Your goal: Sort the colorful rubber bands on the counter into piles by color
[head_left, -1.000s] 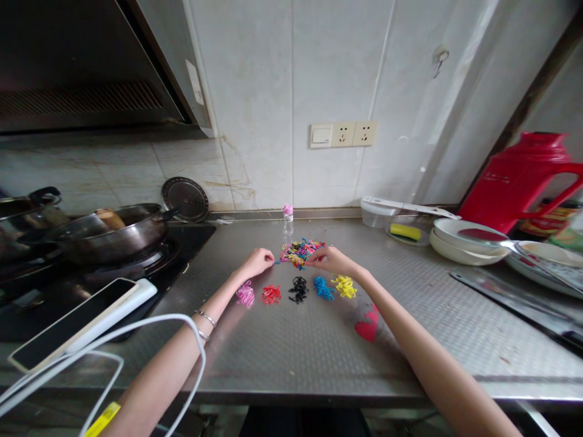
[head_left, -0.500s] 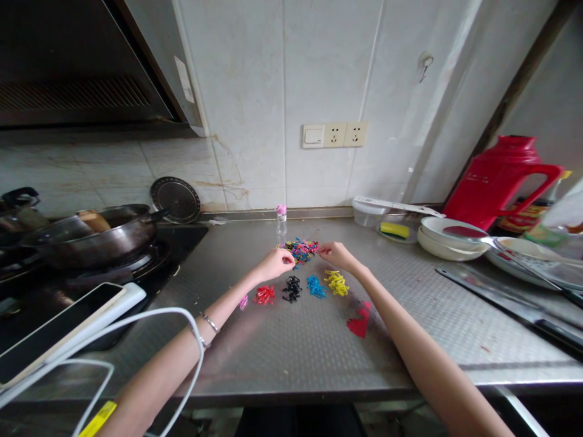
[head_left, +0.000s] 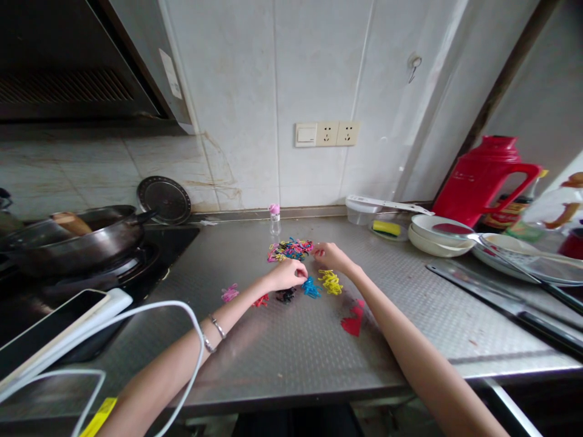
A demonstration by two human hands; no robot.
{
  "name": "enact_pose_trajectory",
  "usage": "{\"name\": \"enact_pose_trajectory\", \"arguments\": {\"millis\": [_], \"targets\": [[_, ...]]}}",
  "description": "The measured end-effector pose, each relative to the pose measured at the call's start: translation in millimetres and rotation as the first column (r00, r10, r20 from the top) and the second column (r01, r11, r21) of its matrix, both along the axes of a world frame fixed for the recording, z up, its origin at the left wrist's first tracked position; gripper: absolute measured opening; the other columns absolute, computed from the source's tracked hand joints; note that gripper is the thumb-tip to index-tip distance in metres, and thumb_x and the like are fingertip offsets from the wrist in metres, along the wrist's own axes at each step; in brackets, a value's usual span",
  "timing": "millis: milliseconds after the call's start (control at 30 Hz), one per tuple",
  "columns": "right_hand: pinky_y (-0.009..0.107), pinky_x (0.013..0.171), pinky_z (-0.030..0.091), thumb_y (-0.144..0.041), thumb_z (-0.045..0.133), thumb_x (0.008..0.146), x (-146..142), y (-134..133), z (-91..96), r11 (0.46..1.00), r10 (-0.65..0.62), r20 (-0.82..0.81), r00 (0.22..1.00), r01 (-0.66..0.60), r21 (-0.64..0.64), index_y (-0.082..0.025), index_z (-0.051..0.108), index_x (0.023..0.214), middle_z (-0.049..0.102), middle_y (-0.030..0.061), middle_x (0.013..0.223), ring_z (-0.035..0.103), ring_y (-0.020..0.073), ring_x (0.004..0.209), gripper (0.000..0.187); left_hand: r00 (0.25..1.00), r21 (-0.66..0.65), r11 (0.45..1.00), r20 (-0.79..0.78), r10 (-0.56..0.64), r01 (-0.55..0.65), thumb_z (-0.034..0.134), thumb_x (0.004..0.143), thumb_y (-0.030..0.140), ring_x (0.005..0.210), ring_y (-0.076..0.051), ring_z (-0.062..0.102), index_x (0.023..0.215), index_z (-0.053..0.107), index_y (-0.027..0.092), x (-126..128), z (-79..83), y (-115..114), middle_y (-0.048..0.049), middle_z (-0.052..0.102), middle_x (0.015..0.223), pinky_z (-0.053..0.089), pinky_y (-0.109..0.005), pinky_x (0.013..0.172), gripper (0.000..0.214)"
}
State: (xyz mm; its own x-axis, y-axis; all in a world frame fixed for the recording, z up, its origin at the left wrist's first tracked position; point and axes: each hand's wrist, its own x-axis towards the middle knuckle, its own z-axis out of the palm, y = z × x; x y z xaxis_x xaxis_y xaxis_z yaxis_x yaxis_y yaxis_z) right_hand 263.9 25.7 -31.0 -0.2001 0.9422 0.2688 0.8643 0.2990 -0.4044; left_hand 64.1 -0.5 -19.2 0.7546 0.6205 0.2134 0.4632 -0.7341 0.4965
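Note:
My left hand is pinched at the upper left edge of a blue pile of small elastic bands; anything between its fingertips is too small to tell. Its wrist and forearm partly cover the black pile and the red pile. Behind it lies a mixed-colour heap of bands. At that heap's right edge my right hand has its fingers curled together, their contents hidden. Just below my right hand is a yellow pile. Pink bands lie at the far left.
A pink-capped bottle stands behind the heap. A red torn wrapper lies near my right forearm. To the right are bowls, a long knife and a red flask. A pan and white cable are left.
My left hand has moved from the mixed heap down and right to the blue pile. My right hand stays by the heap's right edge. The whole view has shifted slightly.

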Motion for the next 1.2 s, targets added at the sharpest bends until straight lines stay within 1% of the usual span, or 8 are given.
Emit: {"name": "enact_pose_trajectory", "arguments": {"millis": [167,300,467,600,700,900,1067,1200], "targets": [[0.019,0.069,0.041,-0.017,0.050,0.071,-0.4,-0.5,-3.2,1.000,-0.007,0.008,1.000,0.007,0.003,-0.021,0.066,0.092,0.066,0.0029,0.091,0.058,0.0124,0.078,0.026,0.996,-0.076,0.997,0.084,0.026,-0.019,0.053,0.071,0.021,0.061,-0.011,0.054,0.076,0.068,0.011,-7.7,8.5,7.0,-0.0045,0.066,0.071,0.039,-0.019,0.058,0.018],[0.020,0.072,0.040,-0.028,0.051,0.076,-6.2,-2.5,-4.7,0.999,-0.040,0.040,0.998,0.039,0.033,-0.022,0.064,0.094,0.063,0.0037,0.097,0.056,0.0132,0.083,0.023,0.977,-0.134,0.987,0.185,0.110,-0.086,0.054,0.071,0.024,0.064,-0.012,0.057,0.078,0.067,0.010,-22.1,12.0,26.3,-0.0067,0.067,0.074,0.042,-0.021,0.063,0.021],[0.022,0.070,0.040,-0.034,0.051,0.078,-14.1,-3.4,-6.3,0.993,-0.109,0.104,0.989,0.104,0.051,-0.023,0.064,0.091,0.061,0.0045,0.096,0.053,0.0157,0.089,0.021,0.920,-0.226,0.939,0.237,0.312,-0.261,0.055,0.070,0.025,0.068,-0.015,0.059,0.078,0.067,0.008,-55.2,5.8,54.1,-0.0082,0.067,0.075,0.044,-0.024,0.065,0.022],[0.023,0.067,0.040,-0.036,0.051,0.078,-20.0,-2.5,-7.4,0.984,-0.169,0.129,0.977,0.160,0.071,-0.022,0.064,0.085,0.061,0.0060,0.093,0.053,0.0174,0.089,0.020,0.886,-0.242,0.906,0.233,0.401,-0.346,0.056,0.068,0.025,0.072,-0.015,0.059,0.076,0.068,0.010,-82.1,-3.0,68.3,-0.0069,0.068,0.076,0.044,-0.025,0.069,0.020],[0.022,0.067,0.041,-0.033,0.051,0.078,-23.1,-2.3,-8.1,0.979,-0.200,0.138,0.970,0.192,0.070,-0.021,0.063,0.083,0.061,0.0065,0.092,0.053,0.0172,0.089,0.018,0.859,-0.278,0.877,0.234,0.457,-0.391,0.057,0.067,0.025,0.071,-0.015,0.058,0.076,0.068,0.010,-93.5,-5.9,72.3,-0.0068,0.068,0.076,0.043,-0.025,0.067,0.020],[0.022,0.067,0.040,-0.030,0.046,0.081,-24.1,-3.8,-9.6,0.974,-0.222,0.153,0.963,0.212,0.082,-0.019,0.063,0.082,0.061,0.0077,0.092,0.053,0.0167,0.088,0.020,0.848,-0.319,0.859,0.227,0.478,-0.399,0.055,0.067,0.026,0.061,-0.012,0.054,0.077,0.068,0.008,-96.6,-2.2,68.8,-0.0060,0.065,0.067,0.040,-0.022,0.056,0.024],[0.024,0.069,0.041,-0.030,0.045,0.081,-20.2,-2.0,-9.4,0.970,-0.234,0.125,0.964,0.222,0.101,-0.018,0.063,0.086,0.060,0.0090,0.094,0.053,0.0183,0.091,0.022,0.849,-0.320,0.860,0.227,0.478,-0.398,0.055,0.068,0.027,0.060,-0.012,0.053,0.078,0.068,0.008,-97.1,-1.6,67.7,-0.0059,0.065,0.068,0.039,-0.022,0.055,0.025],[0.022,0.067,0.041,-0.030,0.048,0.079,-10.4,-1.1,-5.1,0.959,-0.274,0.082,0.958,0.265,0.097,-0.018,0.065,0.084,0.060,0.0083,0.094,0.053,0.0174,0.090,0.021,0.852,-0.314,0.862,0.222,0.474,-0.398,0.055,0.069,0.027,0.062,-0.013,0.054,0.079,0.068,0.009,-98.5,-3.4,69.7,-0.0062,0.066,0.069,0.041,-0.022,0.057,0.025]]}}
